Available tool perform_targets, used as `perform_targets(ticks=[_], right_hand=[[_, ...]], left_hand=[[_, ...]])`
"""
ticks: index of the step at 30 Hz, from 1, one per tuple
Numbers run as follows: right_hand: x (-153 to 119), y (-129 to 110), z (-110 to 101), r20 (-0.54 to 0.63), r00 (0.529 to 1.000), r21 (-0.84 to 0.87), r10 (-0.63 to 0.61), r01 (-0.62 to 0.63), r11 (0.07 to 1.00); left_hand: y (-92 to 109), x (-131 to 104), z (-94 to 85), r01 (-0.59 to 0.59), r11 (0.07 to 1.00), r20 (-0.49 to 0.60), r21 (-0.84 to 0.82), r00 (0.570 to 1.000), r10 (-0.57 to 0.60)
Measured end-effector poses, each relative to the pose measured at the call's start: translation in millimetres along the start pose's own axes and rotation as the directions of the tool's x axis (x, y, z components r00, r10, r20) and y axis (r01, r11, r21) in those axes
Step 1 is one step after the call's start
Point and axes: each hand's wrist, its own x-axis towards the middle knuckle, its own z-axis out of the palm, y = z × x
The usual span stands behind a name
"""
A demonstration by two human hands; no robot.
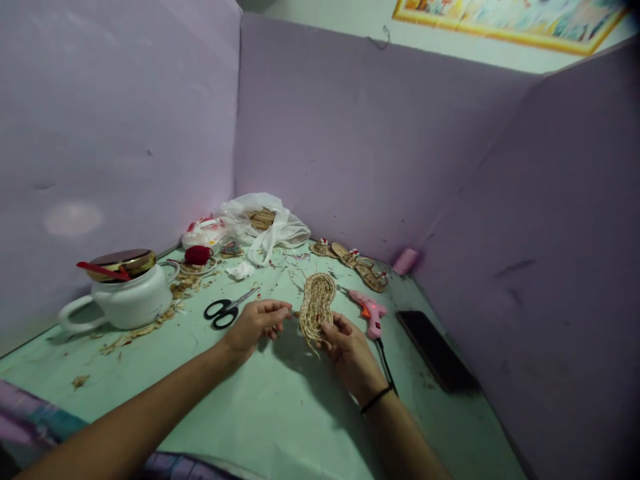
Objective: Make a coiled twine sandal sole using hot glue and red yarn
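A woven straw sandal sole (319, 300), coiled from braided strands, is held up above the table. My right hand (353, 350) grips its lower right edge, thumb on the face and fingers behind. Loose strand ends hang from its bottom. Just left of the sole, my left hand (263, 323) is closed in a pinch by its edge; what lies between the fingertips is too small to make out. Black-handled scissors (227, 310) lie beyond my left hand. A pink glue gun (369, 310) rests to the right of the sole, its black cord running toward my right wrist.
On the left stands a white two-handled pot (133, 300), near straw scraps and a red thread bundle (198, 255). A plastic bag of straw (270, 223) sits at the back. Small finished sandals (356, 260), a pink spool (406, 261) and a phone (435, 350) are rightward. Purple panels surround the table.
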Motion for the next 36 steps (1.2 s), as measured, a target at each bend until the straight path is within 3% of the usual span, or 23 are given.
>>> perform_targets(ticks=[7,13,19,24,36], right_hand=[[-6,14,6,0.053,0.996,0.002,0.067,-0.068,0.998],[1,-2,-9,-0.089,0.996,-0.101,-0.028,0.019,0.995],[8,-6,-17,-0.201,0.972,-0.244,-0.125,0.074,0.967],[6,3,-10,-0.163,0.983,-0.228,-0.083,0.044,0.973],[0,-6,-5,-0.067,0.997,-0.116,0.029,-0.037,0.993]], left_hand=[[-15,-1,11.9,0.048,0.995,0.087,0.091,0.995,-0.056],[-17,-7,15.6,0.105,0.978,0.142,0.182,0.981,-0.132],[-14,-17,23.3,0.099,0.958,0.285,0.268,0.942,-0.177],[-14,-20,22.6,0.053,0.951,0.453,0.306,0.870,-0.194],[-13,-21,29.3,0.152,0.954,0.446,0.258,0.858,-0.257]])
